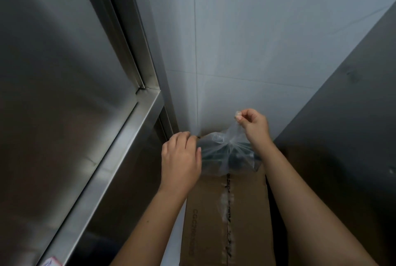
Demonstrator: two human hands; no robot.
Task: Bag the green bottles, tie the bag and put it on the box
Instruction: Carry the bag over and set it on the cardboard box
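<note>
Steel, brushed and grey, fills everything to the left of the cardboard box (227, 218): a big cabinet (64, 73) whose ledge runs down alongside it, with pale wall tiles (257, 40) behind the box and a dark panel to its right. The box itself stands taped along its top seam, and on its far end sits the clear plastic bag (227, 152), dark green bottles (233, 156) showing dimly through the film, their number hard to make out. The left hand (181, 158) is at the bag's left side, fingers curled together on the plastic there, though the pinch itself is hidden behind the knuckles. The right hand (254, 125) is raised above the bag's right side, its fingers nipped shut on a drawn-up tail of film. It looks like the knot is being pulled tight, and the gathered neck sits between the two hands. To do it well, I'd pull both tails apart evenly and low, keeping the bag's weight resting on the box so the thin film doesn't tear or drag the bottles off the far edge.
</note>
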